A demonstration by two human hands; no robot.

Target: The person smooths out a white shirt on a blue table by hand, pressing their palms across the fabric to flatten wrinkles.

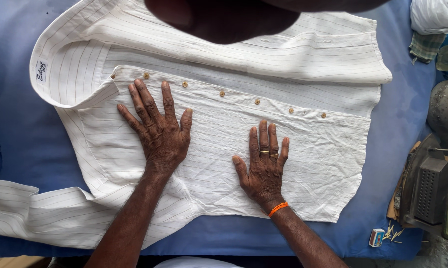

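From the head view, a white cotton shirt with thin grey stripes (283, 164) lies spread flat on a blue cloth-covered counter (15, 144), its collar to the left and its hem to the right, so its long axis runs left to right across the person's front. Both hands rest directly on the creased front panel, palms down with fingers spread: the left hand (159, 131) sits nearer the collar, just below the row of small brown buttons (257, 101), and the right hand (263, 166), with rings and an orange wristband, lies nearer the hem; neither pinches any cloth. A small white rectangular label (41, 71) with dark print is sewn inside the collar at far left. A small matchbox (377, 237) in blue, white and red lies by the counter's lower right corner, beside a dark heavy pressing iron (430, 191).
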